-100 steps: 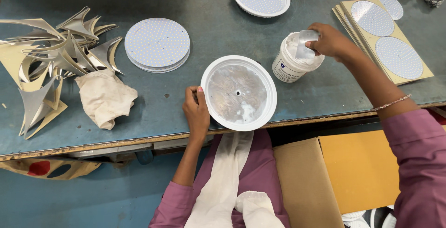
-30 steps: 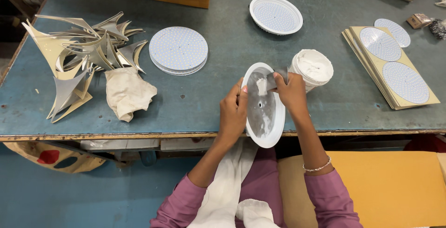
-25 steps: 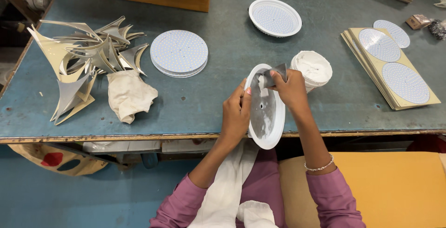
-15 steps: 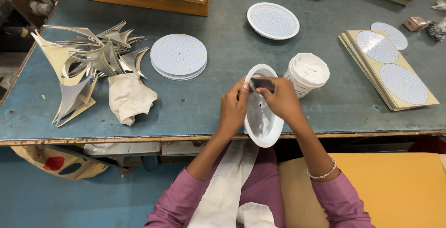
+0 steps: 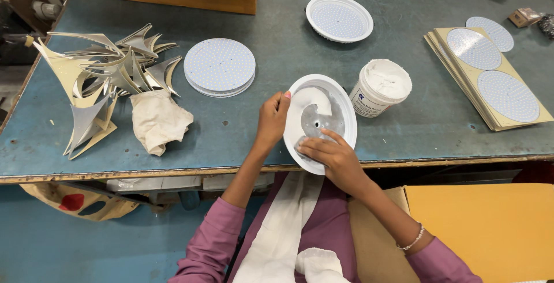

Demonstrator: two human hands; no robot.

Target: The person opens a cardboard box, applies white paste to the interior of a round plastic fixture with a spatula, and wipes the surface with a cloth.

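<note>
White paste is being spread by the right hand's fingers [image 5: 311,147], which lie flat and extended inside the round white housing [image 5: 346,115]. The housing is tilted at the counter's [image 5: 404,127] near edge, its rim at nine o'clock pinched by the left hand [image 5: 271,122]. An even film, kept off the centre hole, would serve best. The open paste tub [image 5: 381,87] stands at two o'clock.

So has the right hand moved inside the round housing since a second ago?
Yes. The right hand has gone from the far rim beside the white tub to the near edge of the round housing, toward the table's front edge.
</note>
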